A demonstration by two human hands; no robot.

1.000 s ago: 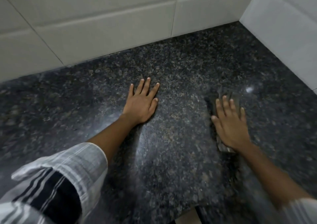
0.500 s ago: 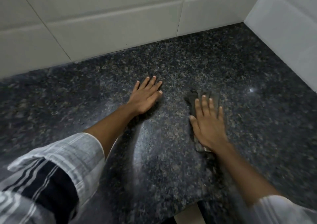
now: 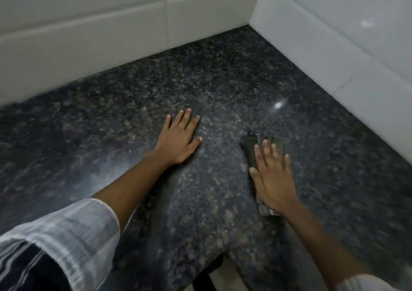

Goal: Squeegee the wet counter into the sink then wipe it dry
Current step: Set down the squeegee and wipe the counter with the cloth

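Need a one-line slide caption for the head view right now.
Right hand presses a dark cloth flat on the granite counter while the left hand rests open beside it.

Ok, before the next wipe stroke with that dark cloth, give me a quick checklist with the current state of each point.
1. Right hand flat on the dark folded cloth, fingers straight: ok.
2. Cloth lying flat against the speckled black granite counter: ok, though the cloth is blurred.
3. Left hand braced palm-down on the counter, apart from the cloth: ok.
4. Path toward the white tiled corner free of objects: ok, nothing lies there.
5. Counter dry: cannot tell; it shows glare, but water is not distinguishable.
6. Sink position for any leftover water: cannot tell, no sink in view.
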